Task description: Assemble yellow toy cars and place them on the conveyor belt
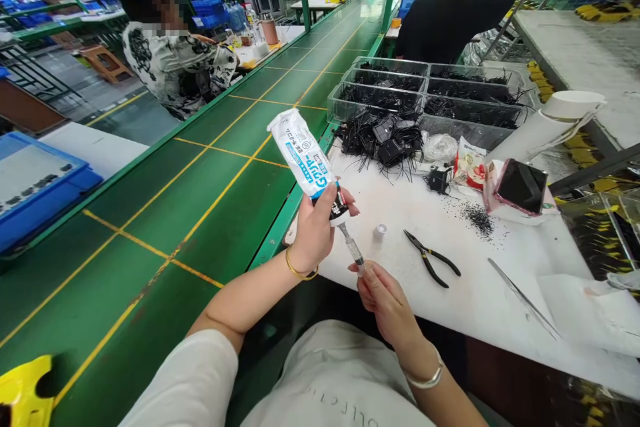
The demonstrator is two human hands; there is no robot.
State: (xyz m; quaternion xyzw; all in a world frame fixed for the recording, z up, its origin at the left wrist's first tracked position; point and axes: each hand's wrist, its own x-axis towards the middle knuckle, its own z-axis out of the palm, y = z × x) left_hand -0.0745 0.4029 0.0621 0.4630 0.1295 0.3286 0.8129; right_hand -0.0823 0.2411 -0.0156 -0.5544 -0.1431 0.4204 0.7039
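Note:
A white and blue glue tube (305,157) tilts in the middle of the view, its black neck end pointing down toward me. My left hand (317,223) is wrapped round its lower part. At the tube's mouth, the tip meets a small clear syringe (354,250). My right hand (383,293) pinches the lower end of that syringe. Just right of the tube's mouth, a small white cap (380,232) stands on the white table (400,300). Black-handled pliers (431,258) lie open to the right of the cap.
Clear bins (345,107) of black wired parts stand at the table's back. A phone (523,185), snack packet (470,163), black granules (481,219) and tweezers (523,297) lie right. Left runs a green conveyor (210,193); two people sit beyond.

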